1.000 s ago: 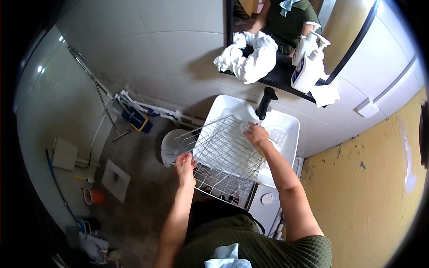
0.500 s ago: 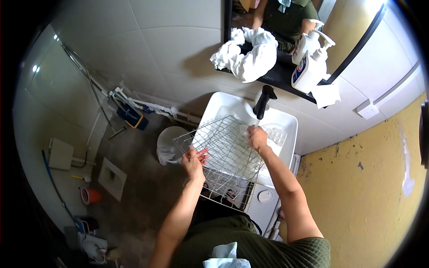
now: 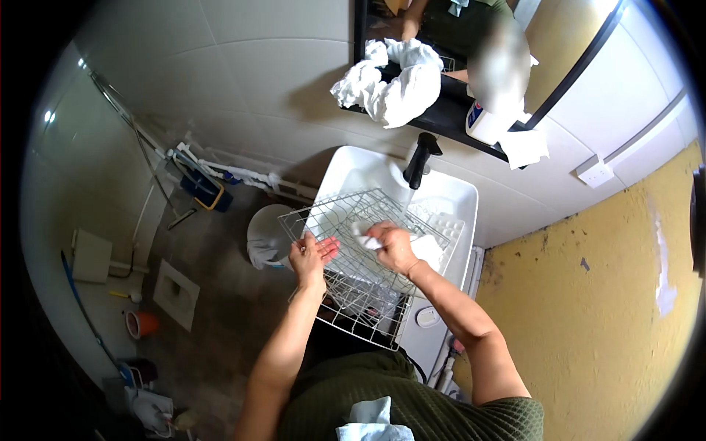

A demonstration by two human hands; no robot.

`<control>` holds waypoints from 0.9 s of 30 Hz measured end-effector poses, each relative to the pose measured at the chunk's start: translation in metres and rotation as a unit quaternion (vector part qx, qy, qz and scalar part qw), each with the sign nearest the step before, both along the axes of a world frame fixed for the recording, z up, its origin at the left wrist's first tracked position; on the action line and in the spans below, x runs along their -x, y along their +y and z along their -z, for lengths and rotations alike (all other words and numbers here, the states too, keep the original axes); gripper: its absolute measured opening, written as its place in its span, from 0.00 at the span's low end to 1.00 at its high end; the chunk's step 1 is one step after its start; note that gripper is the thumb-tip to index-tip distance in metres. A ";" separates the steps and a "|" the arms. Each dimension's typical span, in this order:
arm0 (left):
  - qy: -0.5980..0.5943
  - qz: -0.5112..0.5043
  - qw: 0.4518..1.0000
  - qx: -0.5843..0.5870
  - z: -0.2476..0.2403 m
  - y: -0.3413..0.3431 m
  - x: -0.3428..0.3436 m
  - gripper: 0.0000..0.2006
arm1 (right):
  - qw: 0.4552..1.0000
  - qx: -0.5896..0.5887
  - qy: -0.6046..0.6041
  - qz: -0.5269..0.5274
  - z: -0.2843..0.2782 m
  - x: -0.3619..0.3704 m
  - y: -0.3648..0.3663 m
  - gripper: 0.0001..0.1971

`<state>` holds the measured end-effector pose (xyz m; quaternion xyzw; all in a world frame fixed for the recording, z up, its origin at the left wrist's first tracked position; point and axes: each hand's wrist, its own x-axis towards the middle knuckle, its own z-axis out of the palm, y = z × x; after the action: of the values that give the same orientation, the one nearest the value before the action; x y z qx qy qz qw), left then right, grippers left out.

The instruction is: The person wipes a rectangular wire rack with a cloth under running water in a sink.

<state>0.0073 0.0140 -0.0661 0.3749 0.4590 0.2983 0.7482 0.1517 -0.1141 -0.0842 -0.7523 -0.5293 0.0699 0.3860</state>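
A grey wire rack (image 3: 344, 266) is tilted over the white sink (image 3: 471, 209). My left hand (image 3: 312, 259) supports it at its left edge, palm turned up and fingers stretched over the wires. In my right hand (image 3: 395, 248) a bunched white cloth (image 3: 365, 235) is pressed onto the rack's wires near the middle. The black faucet (image 3: 420, 160) stands behind the rack, with what looks like water falling from it. Nearer my body, a second wire rack (image 3: 358, 334) lies under the first, with clear plastic on it.
A white bucket (image 3: 273, 228) with cloth over its rim stands left of the sink. Above, a black shelf holds a crumpled white cloth (image 3: 401, 84) and a pump bottle (image 3: 487, 121). An orange bucket (image 3: 140, 323) and a squat toilet (image 3: 176, 292) are at the left.
My right hand has moved left and nearer across the rack with the white cloth. My left hand stays at the rack's left edge. The whole view has shifted slightly.
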 end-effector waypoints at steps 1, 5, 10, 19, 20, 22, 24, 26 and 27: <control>-0.005 -0.001 1.000 0.006 0.001 -0.001 0.000 0.16 | 0.998 -0.029 0.019 -0.043 -0.006 0.003 0.000 0.16; -0.008 -0.004 1.000 0.014 0.003 -0.004 0.000 0.15 | 0.994 -0.030 0.076 -0.069 -0.024 -0.007 0.002 0.17; -0.014 -0.006 1.000 0.008 0.002 -0.012 0.002 0.15 | 0.946 0.229 -0.142 0.182 -0.001 -0.071 0.000 0.14; 0.014 -0.010 1.000 -0.005 0.000 -0.013 0.002 0.13 | 0.973 0.153 -0.085 0.148 0.069 -0.060 0.033 0.09; 0.016 -0.018 1.000 -0.012 0.000 -0.011 0.000 0.13 | 0.973 0.155 -0.084 0.146 0.070 -0.053 0.033 0.09; 0.014 -0.029 0.999 -0.014 0.000 -0.008 -0.002 0.13 | 0.991 0.051 -0.072 0.099 0.049 -0.031 0.040 0.11; -0.014 -0.022 1.000 0.009 0.000 -0.006 -0.001 0.18 | 0.995 0.056 -0.039 0.079 0.019 -0.008 0.043 0.12; 0.006 -0.012 1.000 0.001 0.006 -0.003 -0.001 0.23 | 0.997 0.054 -0.005 0.060 0.000 0.012 0.048 0.13; -0.002 -0.028 1.000 0.013 0.012 -0.002 -0.002 0.23 | 0.999 0.014 -0.008 0.034 -0.005 0.019 0.050 0.13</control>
<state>0.0091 0.0116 -0.0780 0.3520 0.4716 0.3138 0.7451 0.1328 -0.0644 -0.0794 -0.7756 -0.5057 0.0582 0.3732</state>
